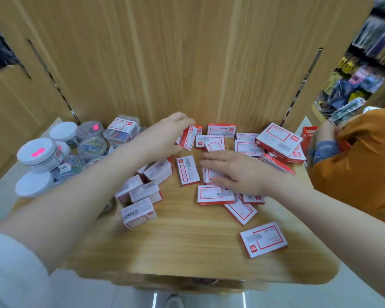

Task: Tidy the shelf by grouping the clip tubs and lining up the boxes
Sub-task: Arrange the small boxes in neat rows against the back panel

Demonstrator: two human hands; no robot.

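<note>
Several small red-and-white boxes lie scattered over the wooden shelf (187,247). My left hand (171,132) reaches to the back and grips one small box (188,137) tilted on its edge. With its fingers straight, my right hand (236,172) lies flat on boxes in the middle. A flat box (187,170) lies between my hands. Another box (263,239) lies alone at the front right. Clip tubs (39,154) with white lids and clear tubs of coloured clips (92,145) crowd the shelf's left side.
A larger red-and-white box (278,138) rests on others at the back right. A person in an orange top (360,165) stands at the right by a red basket (308,135). Wooden panels rise behind the shelf.
</note>
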